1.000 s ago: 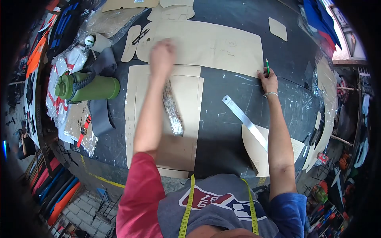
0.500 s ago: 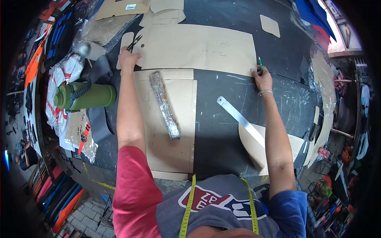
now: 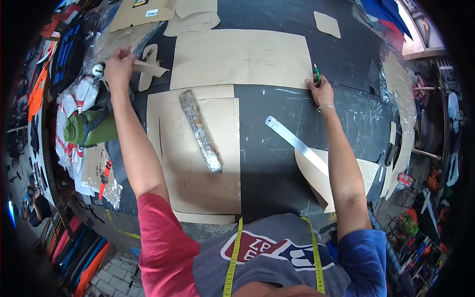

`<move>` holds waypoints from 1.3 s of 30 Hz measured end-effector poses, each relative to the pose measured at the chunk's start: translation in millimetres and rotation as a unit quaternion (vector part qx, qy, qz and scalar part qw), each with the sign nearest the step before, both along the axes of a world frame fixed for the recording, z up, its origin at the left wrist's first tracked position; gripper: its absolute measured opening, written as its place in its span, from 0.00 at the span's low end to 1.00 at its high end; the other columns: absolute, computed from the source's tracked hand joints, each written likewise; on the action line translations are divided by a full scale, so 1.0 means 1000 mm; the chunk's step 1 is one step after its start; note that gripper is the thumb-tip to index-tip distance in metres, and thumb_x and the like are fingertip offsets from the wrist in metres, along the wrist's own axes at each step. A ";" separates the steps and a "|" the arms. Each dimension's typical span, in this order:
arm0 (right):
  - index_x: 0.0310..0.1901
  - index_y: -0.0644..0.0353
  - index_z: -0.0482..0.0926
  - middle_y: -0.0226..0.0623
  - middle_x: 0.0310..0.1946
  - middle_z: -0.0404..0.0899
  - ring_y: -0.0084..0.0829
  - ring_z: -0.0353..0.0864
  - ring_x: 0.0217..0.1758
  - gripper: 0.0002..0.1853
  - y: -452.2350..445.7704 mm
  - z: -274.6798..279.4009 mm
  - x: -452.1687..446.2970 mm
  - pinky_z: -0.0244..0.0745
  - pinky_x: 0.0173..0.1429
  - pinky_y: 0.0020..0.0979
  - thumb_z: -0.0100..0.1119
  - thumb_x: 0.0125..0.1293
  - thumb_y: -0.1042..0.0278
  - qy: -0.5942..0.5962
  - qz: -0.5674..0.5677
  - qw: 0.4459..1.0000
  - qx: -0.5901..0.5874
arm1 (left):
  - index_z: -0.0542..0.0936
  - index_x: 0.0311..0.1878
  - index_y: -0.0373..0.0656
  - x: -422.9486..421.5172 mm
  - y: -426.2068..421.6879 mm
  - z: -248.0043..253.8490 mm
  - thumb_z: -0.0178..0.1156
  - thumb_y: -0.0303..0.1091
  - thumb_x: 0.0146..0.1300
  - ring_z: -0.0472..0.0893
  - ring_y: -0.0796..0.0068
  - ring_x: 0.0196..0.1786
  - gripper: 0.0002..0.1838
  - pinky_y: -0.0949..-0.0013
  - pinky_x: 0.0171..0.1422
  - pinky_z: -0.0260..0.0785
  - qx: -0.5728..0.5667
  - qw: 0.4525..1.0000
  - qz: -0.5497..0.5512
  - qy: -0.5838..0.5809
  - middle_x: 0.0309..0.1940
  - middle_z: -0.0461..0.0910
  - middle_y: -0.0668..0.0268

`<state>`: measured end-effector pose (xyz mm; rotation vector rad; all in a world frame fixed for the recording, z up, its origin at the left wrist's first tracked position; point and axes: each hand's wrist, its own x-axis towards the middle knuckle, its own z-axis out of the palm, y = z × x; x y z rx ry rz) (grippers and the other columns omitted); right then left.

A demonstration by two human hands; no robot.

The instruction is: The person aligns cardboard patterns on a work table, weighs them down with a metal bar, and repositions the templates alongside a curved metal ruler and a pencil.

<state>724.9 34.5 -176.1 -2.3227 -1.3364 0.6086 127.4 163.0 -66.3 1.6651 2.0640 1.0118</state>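
Observation:
My left hand (image 3: pixel 120 69) is raised at the far left, its fingers pinching a small tan piece of card (image 3: pixel 152 70) that sticks out to the right. Beneath that piece, a dark pointed tool, perhaps scissors (image 3: pixel 149 53), lies on a narrow round-ended card strip (image 3: pixel 144 79). A large tan card sheet (image 3: pixel 222 59) with handwriting lies flat across the dark table. At its lower right corner, my right hand (image 3: pixel 321 91) touches the edge and grips a green pencil (image 3: pixel 317 73), point upward.
A rusty metal bar (image 3: pixel 200 131) lies on card patterns (image 3: pixel 225 148) in front of me. A steel ruler (image 3: pixel 292 136) rests partly on a curled card (image 3: pixel 316 183). The green bottle (image 3: pixel 94 127) lies beside my left arm, near plastic wrapping (image 3: pixel 79 99). A small card (image 3: pixel 327 24) sits at the back.
My left hand has moved left and lifted the small card piece from the large sheet's left end. The dark tool now lies on the narrow strip. My right hand stays at the sheet's corner.

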 end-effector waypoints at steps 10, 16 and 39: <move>0.57 0.56 0.82 0.35 0.36 0.86 0.38 0.87 0.43 0.26 -0.003 0.007 -0.004 0.79 0.53 0.39 0.73 0.63 0.49 0.005 0.000 1.000 0.005 | 0.86 0.59 0.39 0.117 0.031 0.041 0.65 0.31 0.72 0.86 0.76 0.53 0.16 0.72 0.61 0.75 0.105 0.964 -0.214 -0.115 0.52 0.89 0.64; 0.55 0.57 0.83 0.36 0.36 0.86 0.39 0.87 0.42 0.26 -0.002 0.006 -0.004 0.79 0.53 0.39 0.73 0.62 0.49 0.008 0.004 1.000 0.013 | 0.62 0.82 0.50 0.179 0.036 0.028 0.61 0.43 0.74 0.55 0.51 0.85 0.36 0.37 0.86 0.43 0.027 0.910 -0.354 -0.216 0.85 0.55 0.54; 0.57 0.55 0.83 0.35 0.37 0.86 0.37 0.87 0.44 0.27 -0.002 0.003 -0.002 0.79 0.55 0.38 0.74 0.62 0.48 0.012 -0.003 1.000 0.011 | 0.82 0.67 0.38 0.127 -0.041 -0.101 0.74 0.32 0.60 0.89 0.68 0.51 0.30 0.67 0.57 0.79 -0.146 0.978 -0.136 -0.064 0.49 0.90 0.58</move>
